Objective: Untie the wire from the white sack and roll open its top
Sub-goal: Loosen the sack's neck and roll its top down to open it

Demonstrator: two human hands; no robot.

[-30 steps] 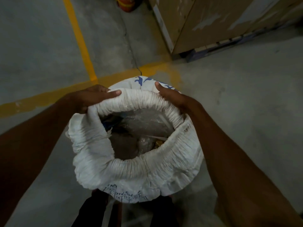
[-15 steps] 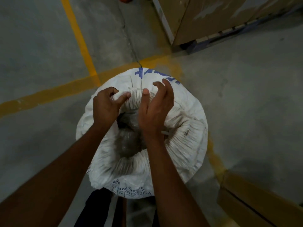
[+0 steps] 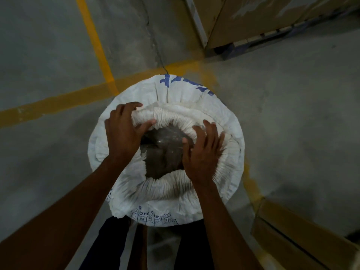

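- The white sack (image 3: 229,117) stands upright on the grey concrete floor (image 3: 292,114), just in front of my legs (image 3: 109,242), and I look down into it from above.
- Its top is open and turned outward into a thick, pleated roll (image 3: 175,114) that goes around the whole mouth.
- My left hand (image 3: 124,133) is on the far-left part of this roll. The fingers (image 3: 128,106) are curled over the outside of it and the thumb (image 3: 145,124) presses on the inner side, so this hand is closed around the rolled cloth.
- My right hand (image 3: 204,151) lies on the right part of the roll. Its fingers are spread over the pleats with the tips toward the far edge, and the thumb reaches into the opening. I cannot tell if it really pinches the cloth or only presses on it.
- Inside the mouth I see a clear plastic liner (image 3: 165,137) with some dark brown material under it.
- There is blue print on the far side of the sack and also small blue writing on the near side.
- Yellow painted lines (image 3: 58,100) cross the floor behind the sack.
- Cardboard boxes (image 3: 253,20) stand at the upper right on a pallet, and another box (image 3: 303,236) is at the lower right.
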